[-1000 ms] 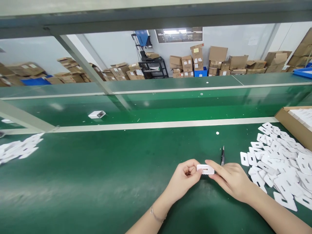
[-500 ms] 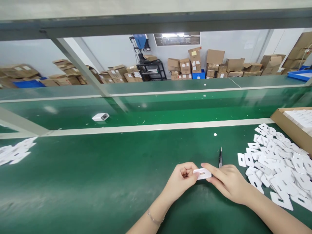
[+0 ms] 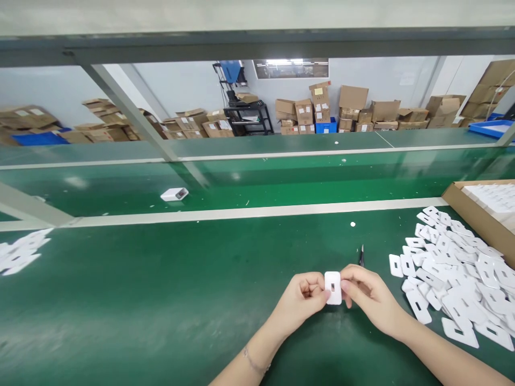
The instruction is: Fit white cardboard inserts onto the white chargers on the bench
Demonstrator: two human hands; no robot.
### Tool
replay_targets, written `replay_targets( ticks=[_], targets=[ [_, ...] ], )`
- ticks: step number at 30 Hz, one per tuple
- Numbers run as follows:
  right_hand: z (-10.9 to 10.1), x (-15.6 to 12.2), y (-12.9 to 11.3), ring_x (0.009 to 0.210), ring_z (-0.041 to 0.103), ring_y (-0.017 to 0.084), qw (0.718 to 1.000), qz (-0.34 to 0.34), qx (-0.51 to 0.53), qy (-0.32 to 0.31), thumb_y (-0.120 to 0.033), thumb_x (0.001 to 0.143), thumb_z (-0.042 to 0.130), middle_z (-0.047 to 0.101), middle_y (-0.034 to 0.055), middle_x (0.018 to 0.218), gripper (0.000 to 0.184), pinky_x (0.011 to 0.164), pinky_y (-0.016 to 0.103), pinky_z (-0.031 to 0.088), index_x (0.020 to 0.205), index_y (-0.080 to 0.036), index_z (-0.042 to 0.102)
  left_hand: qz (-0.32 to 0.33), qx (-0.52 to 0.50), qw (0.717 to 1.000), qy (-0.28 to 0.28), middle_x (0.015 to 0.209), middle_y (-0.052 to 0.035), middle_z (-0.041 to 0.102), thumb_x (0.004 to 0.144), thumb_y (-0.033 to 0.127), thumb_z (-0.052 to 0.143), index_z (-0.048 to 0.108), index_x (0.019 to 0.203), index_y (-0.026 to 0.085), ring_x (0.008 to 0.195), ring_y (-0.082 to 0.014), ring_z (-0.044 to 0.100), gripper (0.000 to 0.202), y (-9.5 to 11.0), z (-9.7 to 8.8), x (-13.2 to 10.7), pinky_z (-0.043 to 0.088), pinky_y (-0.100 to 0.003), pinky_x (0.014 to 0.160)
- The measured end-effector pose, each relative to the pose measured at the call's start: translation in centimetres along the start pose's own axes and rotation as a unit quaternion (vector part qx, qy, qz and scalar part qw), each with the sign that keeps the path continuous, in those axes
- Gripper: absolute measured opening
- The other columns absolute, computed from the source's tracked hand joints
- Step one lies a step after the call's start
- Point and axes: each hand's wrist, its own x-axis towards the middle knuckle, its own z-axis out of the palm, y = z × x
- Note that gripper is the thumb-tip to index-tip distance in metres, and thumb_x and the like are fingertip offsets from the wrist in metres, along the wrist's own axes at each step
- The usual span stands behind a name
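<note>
Both my hands meet over the green bench near its front edge. Between them stands a small white plastic piece (image 3: 332,287) with a rectangular slot, turned upright. My left hand (image 3: 301,300) is curled and pinches its left edge. My right hand (image 3: 368,300) has its fingers closed on the right edge. A thin dark tool (image 3: 361,255) lies on the bench just beyond my right hand.
A heap of white slotted pieces (image 3: 454,273) covers the bench at the right, beside a cardboard box (image 3: 470,209) of more. Another white pile (image 3: 20,252) lies at far left. A small white box (image 3: 174,194) sits on the conveyor belt (image 3: 257,182) behind.
The white piece has been turned from lying flat and sideways to standing upright between my fingers. My right fingers have curled in on it. The view has shifted slightly.
</note>
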Motion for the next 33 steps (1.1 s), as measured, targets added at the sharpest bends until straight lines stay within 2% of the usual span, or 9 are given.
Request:
replay_targets(
  ticks=[9,14,19,26,33],
  targets=[
    [0.09,-0.45,-0.23,0.062,0.047,0.010,0.993,-0.046,-0.110,-0.001,-0.027,0.095,0.043,0.051,-0.0021,0.070,0.022,0.062,0.024,0.037,0.080,-0.019,0.056,0.015,0.052,0.998,0.026,0.046,0.0081,0.028,0.069,0.040,0.062,0.048,0.052,0.018,0.047,-0.0073,0.021,0.032,0.52,0.19,-0.12,0.016,-0.025,0.049],
    [-0.09,-0.52,-0.29,0.062,0.048,0.011,0.992,-0.041,-0.117,-0.012,-0.026,0.095,0.042,0.052,-0.0016,0.071,0.021,0.061,0.024,0.038,0.080,-0.019,0.056,0.016,0.069,0.997,0.025,0.050,0.0049,0.034,0.071,0.043,0.059,0.051,0.054,0.016,0.050,-0.0090,0.026,0.033,0.11,0.12,-0.03,0.019,-0.026,0.051],
    [-0.14,-0.45,-0.26,0.060,0.046,0.010,0.991,-0.059,-0.123,0.002,-0.022,0.091,0.046,0.049,-0.0025,0.067,0.017,0.058,0.023,0.036,0.076,-0.019,0.054,0.017,0.076,0.997,0.015,0.051,0.0046,0.034,0.072,0.045,0.059,0.050,0.055,0.016,0.052,-0.0094,0.028,0.035,-0.15,0.17,-0.07,0.021,-0.026,0.051],
    [-0.26,-0.41,-0.05,0.058,0.045,0.010,0.992,-0.055,-0.113,-0.012,-0.018,0.086,0.046,0.048,-0.0021,0.065,0.016,0.054,0.023,0.037,0.070,-0.019,0.050,0.028,0.073,0.997,0.009,0.048,0.0103,0.029,0.073,0.045,0.064,0.052,0.070,0.017,0.047,-0.0073,0.023,0.030,0.18,0.42,-0.46,0.020,-0.023,0.048],
    [-0.39,-0.46,-0.01,0.058,0.045,0.011,0.991,-0.055,-0.124,-0.021,-0.017,0.084,0.048,0.047,-0.0018,0.064,0.017,0.053,0.024,0.037,0.067,-0.020,0.045,0.027,0.091,0.996,0.002,0.048,0.0102,0.027,0.075,0.038,0.063,0.050,0.064,0.017,0.047,-0.0071,0.021,0.026,0.34,0.35,-0.56,0.018,-0.023,0.048]
  ],
)
